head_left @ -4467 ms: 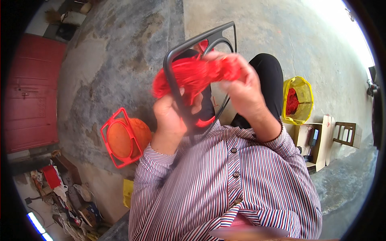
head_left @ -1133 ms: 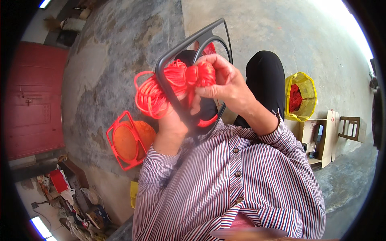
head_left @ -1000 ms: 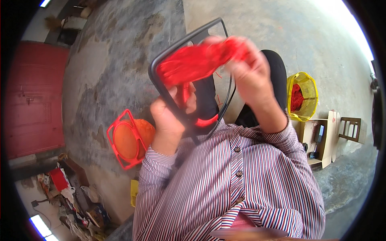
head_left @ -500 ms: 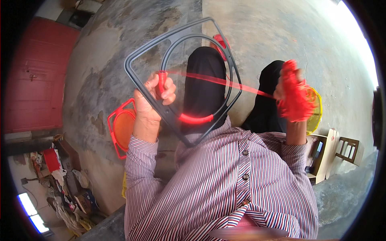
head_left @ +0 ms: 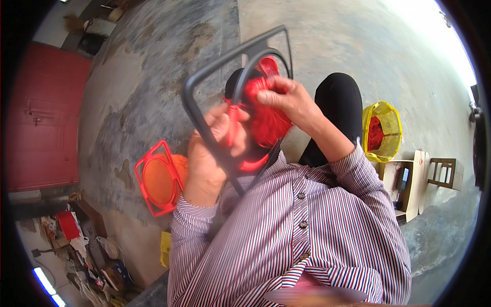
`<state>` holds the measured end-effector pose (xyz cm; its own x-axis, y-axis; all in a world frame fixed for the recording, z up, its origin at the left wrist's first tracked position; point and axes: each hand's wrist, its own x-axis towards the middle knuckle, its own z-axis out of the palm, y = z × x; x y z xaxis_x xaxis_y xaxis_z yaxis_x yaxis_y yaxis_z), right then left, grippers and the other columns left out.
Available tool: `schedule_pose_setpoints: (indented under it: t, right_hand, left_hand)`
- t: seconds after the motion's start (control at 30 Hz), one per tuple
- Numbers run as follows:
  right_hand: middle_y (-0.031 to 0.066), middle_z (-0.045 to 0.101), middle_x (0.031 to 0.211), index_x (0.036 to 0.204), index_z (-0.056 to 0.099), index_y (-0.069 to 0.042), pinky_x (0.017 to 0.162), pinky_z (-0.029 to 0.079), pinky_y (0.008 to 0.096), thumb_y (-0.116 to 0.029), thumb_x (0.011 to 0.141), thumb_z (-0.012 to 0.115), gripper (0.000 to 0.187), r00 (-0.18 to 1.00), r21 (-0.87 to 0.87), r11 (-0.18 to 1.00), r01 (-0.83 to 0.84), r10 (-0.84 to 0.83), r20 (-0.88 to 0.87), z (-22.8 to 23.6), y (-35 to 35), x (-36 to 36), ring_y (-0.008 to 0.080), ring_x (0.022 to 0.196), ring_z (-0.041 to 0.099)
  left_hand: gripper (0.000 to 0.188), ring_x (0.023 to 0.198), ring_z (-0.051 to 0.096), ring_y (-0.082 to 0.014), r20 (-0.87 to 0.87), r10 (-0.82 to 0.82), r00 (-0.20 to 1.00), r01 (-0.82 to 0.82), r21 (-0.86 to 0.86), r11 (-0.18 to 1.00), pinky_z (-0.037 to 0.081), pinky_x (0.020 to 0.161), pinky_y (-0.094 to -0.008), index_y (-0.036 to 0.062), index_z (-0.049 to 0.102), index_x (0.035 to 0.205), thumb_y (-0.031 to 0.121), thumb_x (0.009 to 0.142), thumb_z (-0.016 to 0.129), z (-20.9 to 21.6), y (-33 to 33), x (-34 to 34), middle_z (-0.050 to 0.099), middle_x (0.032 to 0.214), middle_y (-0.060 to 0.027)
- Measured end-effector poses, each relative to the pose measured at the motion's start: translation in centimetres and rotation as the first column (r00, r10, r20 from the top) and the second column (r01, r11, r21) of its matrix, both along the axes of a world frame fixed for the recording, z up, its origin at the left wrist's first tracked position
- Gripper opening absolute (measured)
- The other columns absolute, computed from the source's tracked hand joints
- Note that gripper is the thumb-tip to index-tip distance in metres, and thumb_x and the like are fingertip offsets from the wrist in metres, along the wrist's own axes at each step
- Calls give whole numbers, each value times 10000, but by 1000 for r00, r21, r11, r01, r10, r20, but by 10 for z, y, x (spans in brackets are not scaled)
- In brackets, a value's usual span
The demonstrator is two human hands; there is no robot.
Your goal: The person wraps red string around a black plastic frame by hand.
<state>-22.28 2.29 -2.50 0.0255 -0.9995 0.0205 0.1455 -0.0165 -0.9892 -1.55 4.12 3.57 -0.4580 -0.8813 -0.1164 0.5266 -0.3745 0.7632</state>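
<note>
The left hand [head_left: 207, 158] grips the inner ring [head_left: 239, 91] of the black frame [head_left: 225, 60], centre of the picture; the right hand [head_left: 290, 100], clutching the red cord bundle [head_left: 269, 127], has swung back from the right, likely passing another turn.

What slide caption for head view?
Left hand grips partly red-wrapped ring inside black frame; right hand holds red cord bundle.

white glare upper right | red cord [head_left: 270, 125] motion-blurred | edges dark, bent
</note>
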Motion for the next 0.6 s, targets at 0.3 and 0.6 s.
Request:
schedule_pose_setpoints:
  t: [0.3, 0.6]
  right_hand:
    - [100, 652, 1051, 1230, 549, 51, 907, 468, 305, -111, 786, 712, 500, 660, -269, 908, -320, 417, 625, 37, -2, 2, 185, 967, 621]
    - [45, 628, 1042, 1238, 514, -24, 794, 514, 261, 43, 785, 687, 489, 797, -94, 980, -178, 199, 570, 41, 36, 20, 143, 956, 623]
  left_hand:
    - [639, 558, 556, -286, -260, -194, 946, 284, 375, 883, 425, 465, -342, -74, 537, 1127, 512, 878, 485, 2, 9, -27, 611, 866, -250]
    - [414, 641, 545, -252, -42, 231, 972, -209, 293, 933, 416, 501, -313, -55, 550, 1125, 245, 841, 574, -14, -1, -18, 608, 896, -194]
